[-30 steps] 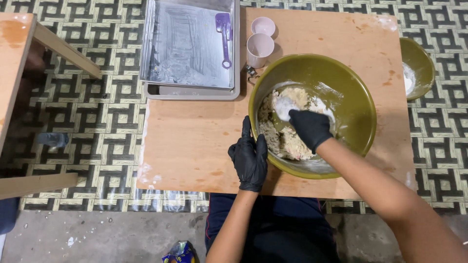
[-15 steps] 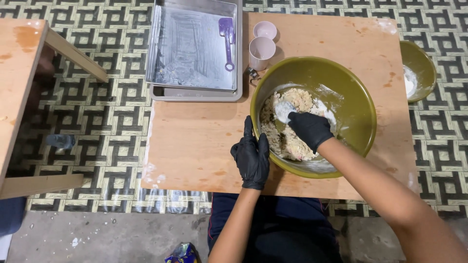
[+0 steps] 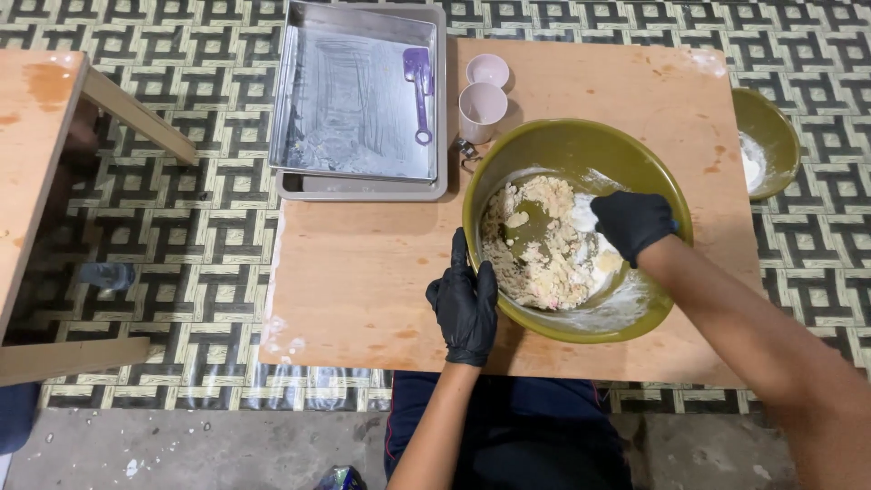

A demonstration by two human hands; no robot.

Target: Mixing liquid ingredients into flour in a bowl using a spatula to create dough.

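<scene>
Patterned floor matting in black and cream spreads beneath our low wooden surface (image 3: pixel 363 272), which carries a metal tray (image 3: pixel 363 186) with a purple spatula (image 3: pixel 419 91), two pale cups (image 3: pixel 482 111), and the olive mixing bowl (image 3: pixel 581 150). Our left hand (image 3: pixel 464 304), black-gloved, rests open against the bowl's outer rim, while our right hand (image 3: pixel 632 222) is curled closed in the crumbly dough (image 3: pixel 540 249) inside; a second small bowl (image 3: pixel 771 118) sits at the far right edge

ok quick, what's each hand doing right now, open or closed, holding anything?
Left hand: open, gloved, resting against the outer rim of the green bowl.
Right hand: inside the bowl, curled into the crumbly dough; grip cannot be told.
</scene>
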